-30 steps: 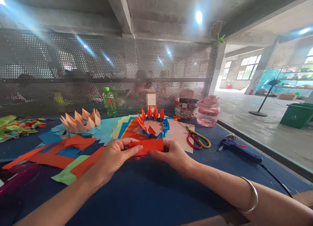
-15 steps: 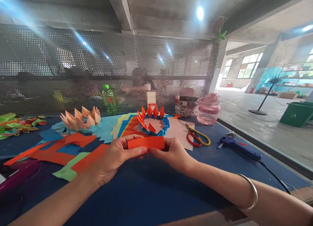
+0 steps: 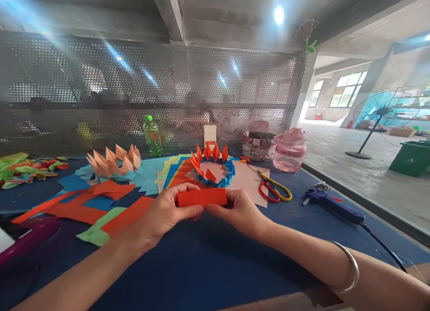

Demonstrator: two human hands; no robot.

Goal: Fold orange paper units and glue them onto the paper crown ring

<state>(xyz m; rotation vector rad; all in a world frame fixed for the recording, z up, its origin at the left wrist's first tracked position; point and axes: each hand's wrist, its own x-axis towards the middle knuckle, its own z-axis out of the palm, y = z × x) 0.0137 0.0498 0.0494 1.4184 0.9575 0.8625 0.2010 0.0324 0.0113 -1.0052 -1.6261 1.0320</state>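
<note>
Orange-red paper strip [image 3: 202,197] confirmed in the grip. I read it as a flat, folded band lying crosswise, its long edge level, directly in front of me. The left hand [image 3: 164,212] closes on its left end, and the right hand [image 3: 238,211] closes on its right end. Both are curled around the paper and clearly have hold of it, with the fingers wrapped behind and under the band. The fingertips [image 3: 198,214] of the left hand come close to those of the right just below the strip's lower edge. I cannot tell how many layers the band has.

Beyond the grip, slightly to the right, stands an origami ring [image 3: 218,182] of blue folded units with orange-red points, resting on a pink paper sheet [image 3: 250,185]. Right of the right hand lie yellow-and-red-handled scissors [image 3: 273,190], with a blue glue gun [image 3: 331,204] further out. Left of the left hand lie loose orange paper strips [image 3: 75,213] and a green paper piece [image 3: 97,232]. Beyond those sits a peach paper ring [image 3: 114,164]. All of this rests on a dark blue table covering [image 3: 208,266]. A metal bangle [image 3: 347,266] circles the right wrist.
</note>
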